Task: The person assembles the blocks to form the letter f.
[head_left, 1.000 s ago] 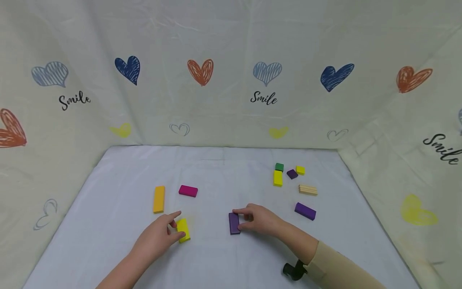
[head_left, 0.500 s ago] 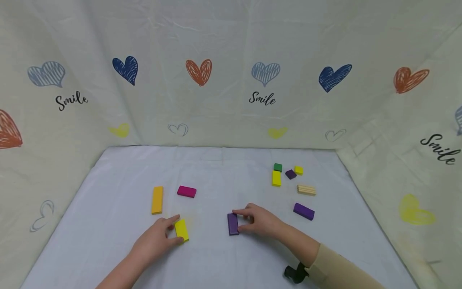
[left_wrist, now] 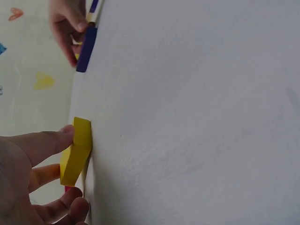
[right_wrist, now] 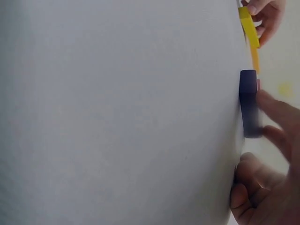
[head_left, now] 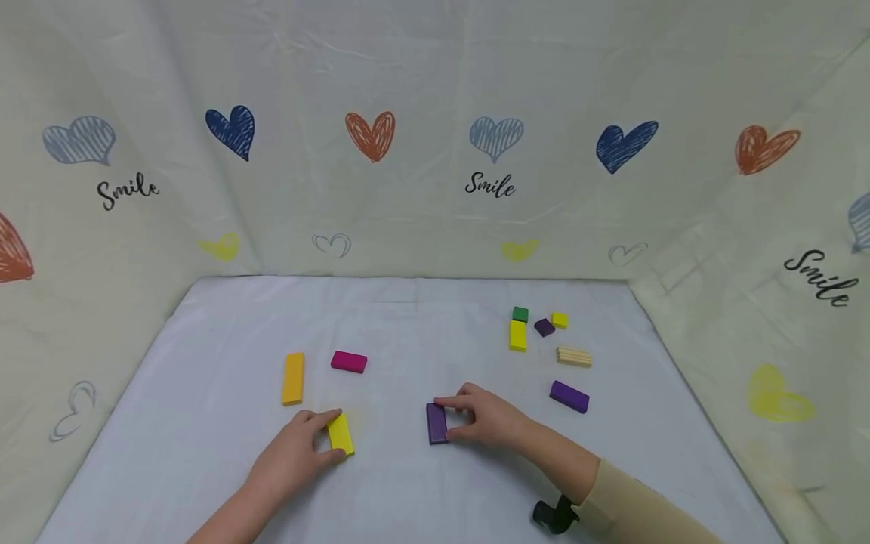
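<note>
On the white cloth in the head view, my left hand (head_left: 288, 453) pinches a yellow rectangular block (head_left: 341, 435), thumb at its near end and index finger at its far end. The left wrist view shows the thumb tip on the edge of this yellow block (left_wrist: 77, 150). To the right, my right hand (head_left: 488, 417) holds a dark purple block (head_left: 436, 425) between thumb and index finger at its two ends. That purple block (right_wrist: 248, 105) stands in front of the fingertips in the right wrist view, the other fingers curled beneath near the cloth.
Beyond the left hand lie an orange block (head_left: 293, 379) and a magenta block (head_left: 349, 362). At the right are another purple block (head_left: 569, 397), a ridged wooden piece (head_left: 574, 357), a yellow block (head_left: 518, 336), and small green (head_left: 520, 314), dark purple (head_left: 544, 327) and yellow (head_left: 559, 320) pieces.
My left index finger has come down to the far end of the yellow block, and the thumb has settled at its near end. The right hand stays at the purple block.
</note>
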Demonstrator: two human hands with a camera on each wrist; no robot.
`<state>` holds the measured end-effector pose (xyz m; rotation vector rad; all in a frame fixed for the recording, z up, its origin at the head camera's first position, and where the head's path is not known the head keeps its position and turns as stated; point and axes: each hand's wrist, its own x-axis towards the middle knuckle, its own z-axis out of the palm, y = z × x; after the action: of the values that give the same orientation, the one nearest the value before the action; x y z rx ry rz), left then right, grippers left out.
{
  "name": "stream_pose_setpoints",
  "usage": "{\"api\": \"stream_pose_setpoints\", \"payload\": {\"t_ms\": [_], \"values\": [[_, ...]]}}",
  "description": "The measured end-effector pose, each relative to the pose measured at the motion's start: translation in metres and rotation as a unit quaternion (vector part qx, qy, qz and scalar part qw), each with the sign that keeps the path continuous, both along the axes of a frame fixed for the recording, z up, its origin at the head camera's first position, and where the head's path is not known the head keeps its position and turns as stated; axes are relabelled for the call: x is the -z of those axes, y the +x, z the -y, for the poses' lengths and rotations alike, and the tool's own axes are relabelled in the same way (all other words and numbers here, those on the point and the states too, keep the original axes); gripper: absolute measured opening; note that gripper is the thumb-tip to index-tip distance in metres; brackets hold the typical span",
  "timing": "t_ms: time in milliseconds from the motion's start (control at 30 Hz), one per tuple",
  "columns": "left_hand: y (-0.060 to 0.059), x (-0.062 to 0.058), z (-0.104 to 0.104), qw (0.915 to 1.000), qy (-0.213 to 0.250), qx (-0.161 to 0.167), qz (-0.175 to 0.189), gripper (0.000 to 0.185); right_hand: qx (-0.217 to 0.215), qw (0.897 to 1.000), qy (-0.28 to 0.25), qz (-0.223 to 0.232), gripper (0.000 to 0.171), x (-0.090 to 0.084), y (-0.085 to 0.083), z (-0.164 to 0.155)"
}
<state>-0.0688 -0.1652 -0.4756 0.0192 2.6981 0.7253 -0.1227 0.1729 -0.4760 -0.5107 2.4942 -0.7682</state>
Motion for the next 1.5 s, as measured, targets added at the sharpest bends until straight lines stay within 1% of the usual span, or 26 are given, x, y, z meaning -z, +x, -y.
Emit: {"api": "stream_pose_setpoints", "payload": {"t_ms": [100, 267, 367, 500, 667, 767, 967, 1100, 1267, 1400, 1500], "values": [[0.002, 0.0, -0.003, 0.9999, 0.009, -0.006, -0.007, 0.067, 0.001, 1.0, 0.003, -0.001, 0.055, 0.0, 0.0, 0.0], [0.005, -0.001, -0.006, 0.9994, 0.026, -0.024, -0.003, 0.066, -0.001, 1.0, 0.0, -0.001, 0.055, 0.0, 0.0, 0.0], [0.005, -0.001, -0.006, 0.9988, 0.04, -0.027, -0.006, 0.062, -0.003, 1.0, -0.004, -0.001, 0.055, 0.0, 0.0, 0.0], [0.003, 0.002, -0.006, 0.997, 0.066, -0.041, -0.01, 0.054, -0.005, 1.0, 0.001, -0.003, 0.055, 0.001, -0.001, 0.001], [-0.005, 0.006, -0.008, 0.9933, 0.099, -0.061, -0.004, 0.047, -0.002, 1.0, 0.005, -0.002, 0.054, 0.001, 0.0, 0.001], [-0.012, 0.008, -0.013, 0.9907, 0.115, -0.072, -0.008, 0.045, -0.001, 1.0, 0.002, -0.002, 0.054, 0.001, 0.0, 0.0], [-0.031, 0.009, -0.026, 0.9832, 0.164, -0.077, -0.02, 0.045, 0.009, 1.0, 0.008, -0.004, 0.053, 0.0, 0.001, -0.004], [-0.044, 0.009, -0.034, 0.9794, 0.184, -0.082, -0.018, 0.045, 0.004, 1.0, 0.005, -0.006, 0.053, 0.001, 0.002, -0.003], [-0.065, 0.011, -0.052, 0.9772, 0.201, -0.065, -0.017, 0.045, 0.012, 1.0, 0.013, -0.003, 0.053, 0.002, 0.002, -0.001], [-0.081, 0.011, -0.068, 0.9788, 0.199, -0.046, -0.022, 0.045, 0.011, 1.0, 0.016, -0.005, 0.052, 0.003, 0.002, 0.0], [-0.092, 0.012, -0.078, 0.9798, 0.195, -0.038, -0.022, 0.044, 0.007, 1.0, 0.016, -0.008, 0.052, 0.005, 0.001, 0.001]]}}
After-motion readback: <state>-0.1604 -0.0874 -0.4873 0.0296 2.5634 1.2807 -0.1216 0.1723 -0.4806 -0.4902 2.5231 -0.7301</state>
